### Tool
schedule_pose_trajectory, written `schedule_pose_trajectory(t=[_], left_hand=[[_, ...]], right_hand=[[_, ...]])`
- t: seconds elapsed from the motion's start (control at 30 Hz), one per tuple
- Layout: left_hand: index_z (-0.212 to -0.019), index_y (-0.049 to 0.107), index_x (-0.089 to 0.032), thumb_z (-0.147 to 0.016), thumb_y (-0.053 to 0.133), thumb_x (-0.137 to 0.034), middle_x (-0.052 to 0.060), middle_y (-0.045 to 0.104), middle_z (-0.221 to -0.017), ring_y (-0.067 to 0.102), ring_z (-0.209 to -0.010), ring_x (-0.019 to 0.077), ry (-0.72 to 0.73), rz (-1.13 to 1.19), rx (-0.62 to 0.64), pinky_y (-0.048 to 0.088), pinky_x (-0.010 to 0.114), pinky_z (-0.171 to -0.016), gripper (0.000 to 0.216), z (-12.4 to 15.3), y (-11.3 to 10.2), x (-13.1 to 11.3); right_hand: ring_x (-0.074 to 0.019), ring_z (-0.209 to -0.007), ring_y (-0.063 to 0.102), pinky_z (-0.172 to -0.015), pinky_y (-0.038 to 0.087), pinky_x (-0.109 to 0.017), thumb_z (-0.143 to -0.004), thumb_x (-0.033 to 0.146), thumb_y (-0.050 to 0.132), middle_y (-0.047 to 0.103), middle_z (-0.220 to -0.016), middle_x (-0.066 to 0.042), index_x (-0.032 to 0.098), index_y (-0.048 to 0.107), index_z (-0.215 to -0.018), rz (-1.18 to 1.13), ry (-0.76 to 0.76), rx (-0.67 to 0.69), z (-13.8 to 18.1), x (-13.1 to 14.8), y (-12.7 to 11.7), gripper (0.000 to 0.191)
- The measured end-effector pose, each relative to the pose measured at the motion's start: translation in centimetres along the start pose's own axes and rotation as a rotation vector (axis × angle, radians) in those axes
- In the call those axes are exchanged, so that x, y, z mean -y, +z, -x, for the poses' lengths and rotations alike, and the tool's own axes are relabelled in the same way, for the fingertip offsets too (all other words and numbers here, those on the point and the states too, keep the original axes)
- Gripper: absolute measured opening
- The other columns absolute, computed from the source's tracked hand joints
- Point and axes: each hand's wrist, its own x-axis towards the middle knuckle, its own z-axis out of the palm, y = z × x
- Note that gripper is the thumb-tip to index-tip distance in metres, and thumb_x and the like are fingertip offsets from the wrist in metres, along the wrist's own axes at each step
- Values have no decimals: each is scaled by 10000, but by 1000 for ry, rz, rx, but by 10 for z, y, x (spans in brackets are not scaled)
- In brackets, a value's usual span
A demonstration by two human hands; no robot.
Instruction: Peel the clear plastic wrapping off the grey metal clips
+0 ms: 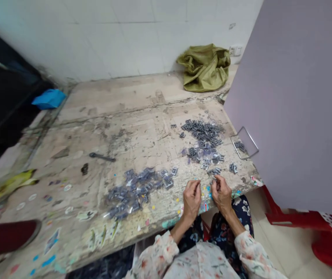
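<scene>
Both hands are at the front edge of the worn table, a short gap apart. My left hand [192,197] is closed, thumb against the curled fingers; whatever it may hold is too small to see. My right hand [222,192] is also closed in a pinch, its fingertips just below some small grey plastic parts [215,171], and I cannot make out what is in it. Beyond the hands lies a heap of loose grey plastic parts [203,131]. Left of my left hand are many grey parts in small clear bags [138,190].
A dark tool-like rod [102,157] lies left of centre. An olive sack [205,69] sits against the wall. A wire frame [244,143] stands beside the lilac panel [294,97] on the right. At the lower left is a dark red cylinder [9,237].
</scene>
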Motion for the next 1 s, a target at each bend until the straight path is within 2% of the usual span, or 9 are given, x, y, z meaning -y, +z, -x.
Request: schedule_pose_trajectory(t=[0.1,0.17,0.23,0.33,0.4,0.5,0.67,0.9,1.0], left_hand=[[-1054,653,-150,-917,510,-234,86,607,-954,594,-739,156,-73,-140,-151,482,272,-694,215,-30,1,-3],[-1131,620,-148,-892,544,-221,105,571,-1042,571,-725,153,-77,-294,-210,479,293,-727,261,-54,3,-3],[-1072,630,-145,-877,543,-188,117,551,-1067,573,-754,167,-109,-419,-204,471,299,-727,218,-75,5,0],[-895,648,-151,-890,477,-147,96,564,-969,561,-727,169,-114,-483,-150,450,291,-701,171,-91,7,8],[-820,642,-162,-902,453,-156,76,571,-908,553,-712,162,-88,-466,-126,441,281,-702,207,-91,5,14],[-720,616,-172,-909,446,-192,48,573,-806,553,-723,161,-51,-413,-98,435,268,-714,255,-80,-4,18],[-626,566,-183,-892,443,-221,24,561,-699,548,-697,159,-25,-326,-95,430,261,-691,296,-61,-28,23],[-675,606,-183,-848,452,-197,32,574,-706,546,-742,181,-83,-285,-242,432,295,-751,232,-62,-70,33],[-776,672,-172,-851,470,-224,28,616,-716,573,-745,176,-123,-221,-251,449,290,-743,222,-54,-72,23]], right_hand=[[-148,-657,634,-643,496,-264,-928,199,486,686,-792,-48,164,617,-1037,-73,-45,41,0,-3,-1,174],[-151,-676,632,-667,494,-270,-929,207,490,682,-796,-46,175,623,-1002,-114,-65,62,-1,-4,-2,155],[-149,-660,621,-656,487,-268,-937,227,490,679,-792,-45,179,620,-989,-139,-61,70,-1,-4,-3,147],[-137,-594,584,-597,469,-255,-952,256,488,654,-742,-26,182,609,-985,-165,-36,99,-3,-5,-9,146],[-141,-632,593,-618,479,-257,-961,244,467,641,-751,-22,194,606,-958,-180,-29,142,-3,-6,-16,148],[-181,-843,623,-762,516,-304,-964,174,407,637,-884,-65,200,607,-968,-195,-69,255,-1,-4,-28,202],[-246,-1103,563,-927,519,-411,-932,118,401,558,-1160,-145,204,551,-1239,-153,-162,406,7,3,-37,352],[-239,-1072,577,-912,539,-401,-940,147,431,555,-1149,-128,235,555,-1265,-84,-209,494,7,3,-43,359],[-219,-992,599,-860,549,-364,-951,164,436,589,-1055,-105,243,607,-1203,-47,-213,477,7,3,-42,315]])
